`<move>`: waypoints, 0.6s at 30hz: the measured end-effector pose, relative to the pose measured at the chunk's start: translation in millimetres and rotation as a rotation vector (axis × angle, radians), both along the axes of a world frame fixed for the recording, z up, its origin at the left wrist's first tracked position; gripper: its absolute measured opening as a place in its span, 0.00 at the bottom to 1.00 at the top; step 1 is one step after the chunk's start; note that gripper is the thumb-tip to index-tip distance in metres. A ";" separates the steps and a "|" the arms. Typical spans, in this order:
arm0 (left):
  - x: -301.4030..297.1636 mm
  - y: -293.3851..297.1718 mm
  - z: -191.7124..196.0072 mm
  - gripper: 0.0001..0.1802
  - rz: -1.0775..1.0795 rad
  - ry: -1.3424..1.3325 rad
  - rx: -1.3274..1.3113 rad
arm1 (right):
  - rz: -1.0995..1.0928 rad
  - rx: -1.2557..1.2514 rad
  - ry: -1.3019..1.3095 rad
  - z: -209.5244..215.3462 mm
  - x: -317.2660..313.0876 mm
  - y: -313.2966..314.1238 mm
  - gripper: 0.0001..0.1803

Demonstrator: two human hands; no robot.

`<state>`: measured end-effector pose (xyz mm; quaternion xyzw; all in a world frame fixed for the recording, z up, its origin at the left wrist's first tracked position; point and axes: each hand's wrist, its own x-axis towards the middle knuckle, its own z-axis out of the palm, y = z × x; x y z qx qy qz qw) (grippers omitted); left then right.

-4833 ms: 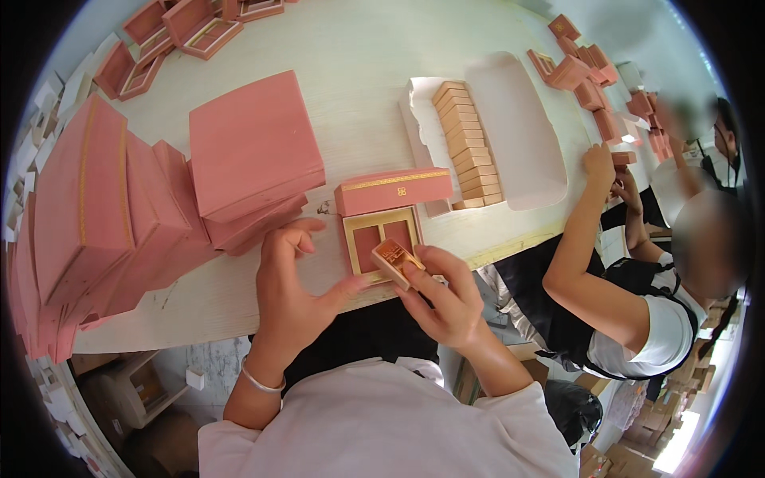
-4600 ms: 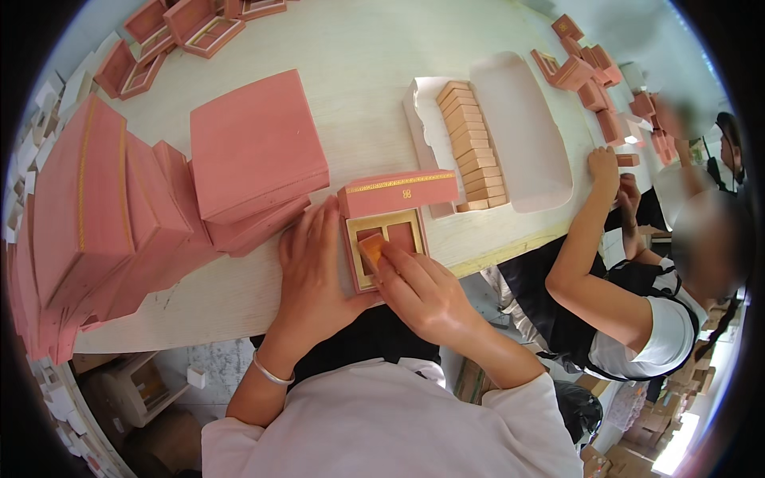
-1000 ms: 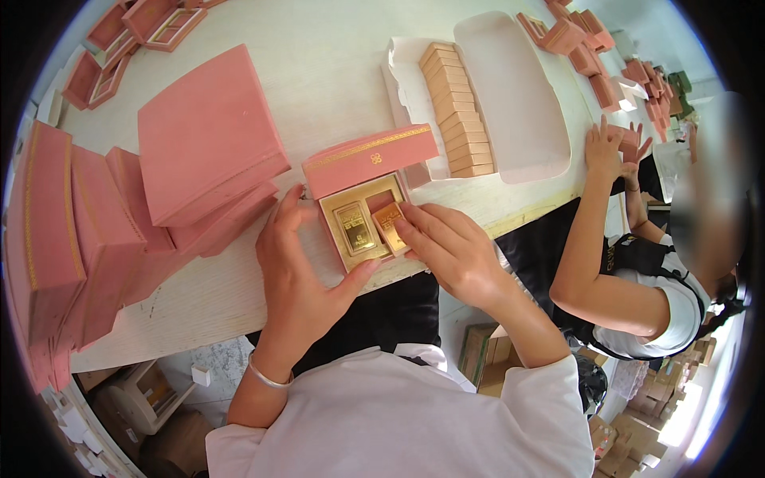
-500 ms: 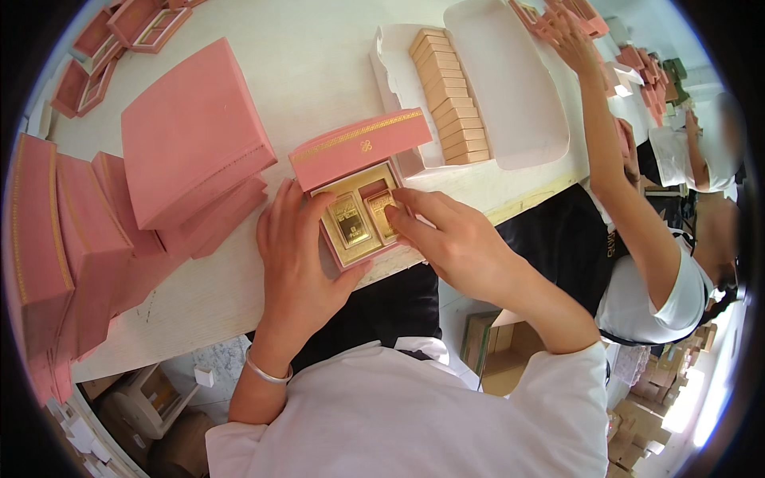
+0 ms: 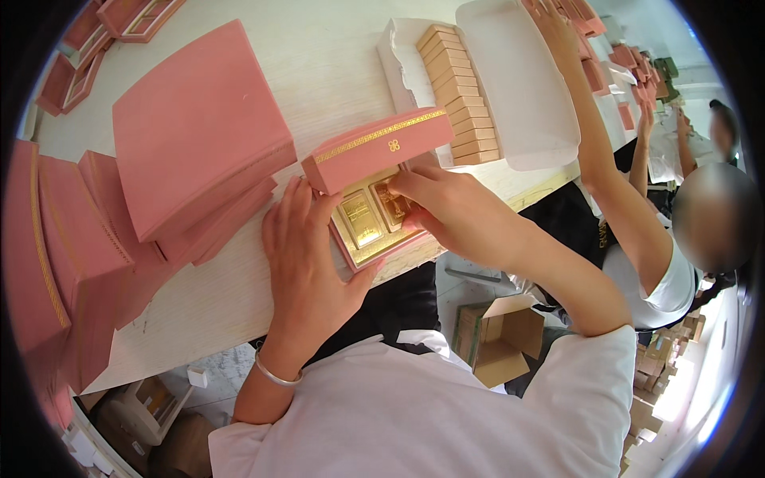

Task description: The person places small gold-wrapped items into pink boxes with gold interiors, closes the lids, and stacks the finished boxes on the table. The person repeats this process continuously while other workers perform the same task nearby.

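A pink gift box [image 5: 381, 150] with a gold-patterned band stands in front of me at the table's near edge, its lid raised toward the far side. Inside is a gold-coloured insert with two recesses. The left recess holds a shiny gold bar [image 5: 363, 220]. My left hand [image 5: 299, 243] grips the box's left side, thumb at the near corner and fingers along the far left. Over the right recess, my right hand [image 5: 462, 209] has thumb and fingers closed on a second gold bar [image 5: 391, 209], partly hidden beneath them.
Tall stacks of pink boxes [image 5: 199, 127] occupy the table's left. Beyond my box, an opened white carton [image 5: 522, 88] holds a row of small tan boxes [image 5: 460, 95]. Open pink boxes [image 5: 70, 80] lie far left. A co-worker's arm [image 5: 602, 151] reaches over the table at right.
The view has shifted slightly. My right fingers have moved over the right recess and now cover more of its bar. The lid hangs lower over the insert's far part. My left hand keeps its hold.
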<state>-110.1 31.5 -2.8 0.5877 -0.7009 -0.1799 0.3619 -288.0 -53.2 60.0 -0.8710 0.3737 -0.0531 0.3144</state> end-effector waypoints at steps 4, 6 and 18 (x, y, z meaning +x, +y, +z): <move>-1.3 -1.2 2.5 0.43 -0.011 -0.023 -0.005 | -0.014 0.070 -0.032 -3.2 -2.2 -3.8 0.10; -3.2 -0.8 1.5 0.44 -0.014 -0.016 -0.010 | 0.009 -0.070 0.011 -8.9 -9.8 6.6 0.08; 4.3 4.8 -10.3 0.64 -0.011 0.278 0.085 | 0.153 -0.591 -0.214 35.8 25.1 -38.4 0.14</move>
